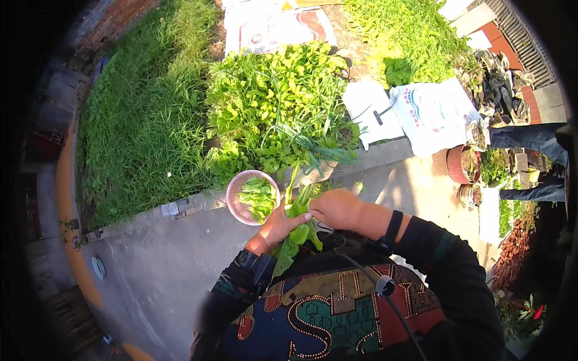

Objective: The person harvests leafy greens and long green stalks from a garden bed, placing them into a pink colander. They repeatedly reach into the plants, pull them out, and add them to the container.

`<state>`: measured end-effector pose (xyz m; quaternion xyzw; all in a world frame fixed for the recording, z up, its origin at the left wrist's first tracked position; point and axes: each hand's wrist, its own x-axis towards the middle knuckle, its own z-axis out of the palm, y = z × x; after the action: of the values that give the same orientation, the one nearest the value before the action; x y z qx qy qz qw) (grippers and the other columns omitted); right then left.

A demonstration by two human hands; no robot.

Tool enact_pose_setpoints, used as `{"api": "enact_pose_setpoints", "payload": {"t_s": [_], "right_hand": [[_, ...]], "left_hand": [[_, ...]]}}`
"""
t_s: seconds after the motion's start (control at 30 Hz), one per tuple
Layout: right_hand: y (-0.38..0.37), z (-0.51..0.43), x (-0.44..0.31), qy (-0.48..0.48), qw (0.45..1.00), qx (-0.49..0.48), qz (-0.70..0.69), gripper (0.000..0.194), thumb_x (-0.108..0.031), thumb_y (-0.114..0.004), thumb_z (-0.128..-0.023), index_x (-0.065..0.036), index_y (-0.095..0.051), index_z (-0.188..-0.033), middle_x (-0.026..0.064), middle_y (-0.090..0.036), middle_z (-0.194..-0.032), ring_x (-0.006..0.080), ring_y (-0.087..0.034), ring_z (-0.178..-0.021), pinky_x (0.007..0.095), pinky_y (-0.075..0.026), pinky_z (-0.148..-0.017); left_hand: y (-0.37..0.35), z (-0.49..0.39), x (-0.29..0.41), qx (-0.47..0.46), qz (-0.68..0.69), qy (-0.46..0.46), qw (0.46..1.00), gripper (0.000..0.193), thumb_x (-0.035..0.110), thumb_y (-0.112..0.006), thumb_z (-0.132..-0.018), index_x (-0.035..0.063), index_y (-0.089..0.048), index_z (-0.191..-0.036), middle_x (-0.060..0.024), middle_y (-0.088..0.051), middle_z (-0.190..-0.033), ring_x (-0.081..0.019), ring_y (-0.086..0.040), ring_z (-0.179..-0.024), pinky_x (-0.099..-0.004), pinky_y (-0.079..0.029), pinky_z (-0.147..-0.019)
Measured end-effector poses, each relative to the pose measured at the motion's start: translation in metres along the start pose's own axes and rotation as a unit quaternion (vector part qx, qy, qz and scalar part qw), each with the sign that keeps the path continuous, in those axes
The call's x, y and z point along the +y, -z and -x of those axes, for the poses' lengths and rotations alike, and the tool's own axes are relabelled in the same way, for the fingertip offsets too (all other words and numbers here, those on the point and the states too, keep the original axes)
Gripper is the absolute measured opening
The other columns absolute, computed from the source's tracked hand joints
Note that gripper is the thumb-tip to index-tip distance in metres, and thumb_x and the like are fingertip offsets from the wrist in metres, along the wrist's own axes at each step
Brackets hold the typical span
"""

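Note:
Below the garden bed, my left hand (280, 225) grips a bunch of leafy greens (296, 235), its stems pointing up towards the bed and its broad leaves hanging down over my lap. My right hand (336, 208) is against the same bunch, its fingertips close to my left thumb; whether it pinches a leaf or stem is hidden. Just left of my hands, a pink plastic colander (231, 198) stands by the bed's edge with picked green leaves (257, 197) inside.
A concrete curb (384, 154) borders the growing greens (275, 99). White woven sacks (435, 113) and a dark-handled tool (378, 117) lie at the right. Beyond them are a red flowerpot (456, 164) and another person's legs (530, 137). Tall grass (149, 122) grows at the left.

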<state>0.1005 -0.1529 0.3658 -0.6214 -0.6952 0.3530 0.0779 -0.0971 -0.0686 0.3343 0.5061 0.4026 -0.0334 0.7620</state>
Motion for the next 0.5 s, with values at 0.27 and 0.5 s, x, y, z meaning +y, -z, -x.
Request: {"api": "enact_pose_setpoints", "payload": {"t_s": [0.27,0.5], "right_hand": [[0.000,-0.001,0.000,0.009,1.000,0.016,0.013,0.024,-0.029,-0.053,-0.090,-0.009,-0.062,-0.082,0.0113,-0.066,-0.078,0.0360,-0.065,-0.073,0.0499,-0.051,-0.067],[-0.006,-0.008,0.021,-0.056,0.997,-0.006,0.051,0.025,-0.029,-0.053,-0.087,-0.009,-0.067,-0.083,0.0144,-0.069,-0.080,0.0374,-0.067,-0.077,0.0498,-0.053,-0.072]], "left_hand": [[0.003,0.001,0.005,-0.030,0.049,-0.034,0.998,0.038,0.015,-0.067,-0.094,0.0021,-0.055,-0.127,-0.0051,-0.069,-0.100,-0.0138,-0.064,-0.092,-0.0293,-0.052,-0.084],[0.009,-0.004,-0.003,0.014,0.020,-0.042,0.999,0.047,0.014,-0.067,-0.093,0.0006,-0.048,-0.134,-0.0066,-0.071,-0.097,-0.0156,-0.067,-0.088,-0.0305,-0.053,-0.082]]}}
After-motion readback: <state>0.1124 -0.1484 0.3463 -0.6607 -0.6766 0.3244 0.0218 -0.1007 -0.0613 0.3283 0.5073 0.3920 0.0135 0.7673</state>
